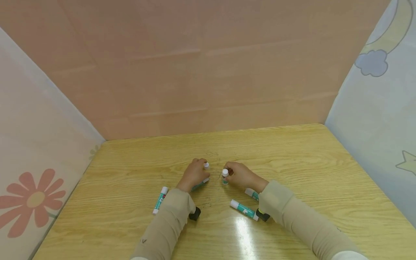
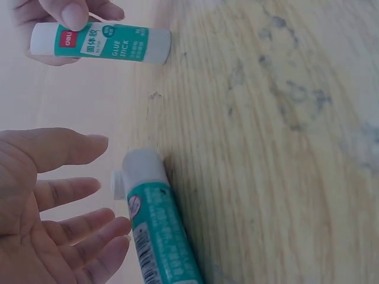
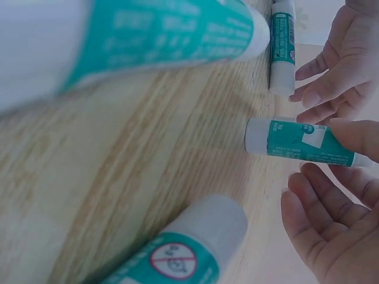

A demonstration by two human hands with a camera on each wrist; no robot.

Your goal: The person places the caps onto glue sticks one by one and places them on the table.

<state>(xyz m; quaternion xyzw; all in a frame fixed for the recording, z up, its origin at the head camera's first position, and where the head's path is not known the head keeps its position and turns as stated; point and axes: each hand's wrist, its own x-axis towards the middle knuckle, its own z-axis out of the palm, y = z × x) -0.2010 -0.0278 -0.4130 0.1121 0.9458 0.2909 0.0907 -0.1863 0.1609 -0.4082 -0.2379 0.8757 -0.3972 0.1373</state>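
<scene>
My right hand point(image 1: 242, 174) pinches an upright glue stick point(image 2: 109, 42), green with white ends, between thumb and fingers. Its lower end is at or just above the table. My left hand point(image 2: 59, 207) is to its left, thumb and fingers spread and slightly bent, with nothing gripped. Beside those fingers lies another green glue stick point(image 2: 160, 231). The white end of a further stick point(image 1: 206, 165) shows by the left fingertips in the head view, the rest hidden.
One glue stick point(image 1: 160, 200) lies left of the left forearm. Two more, a nearer glue stick point(image 1: 244, 210) and a partly covered glue stick point(image 1: 252, 194), lie by the right wrist. Behind the wooden table point(image 1: 130, 155) stands a plain backdrop point(image 1: 201, 72), with patterned side panels.
</scene>
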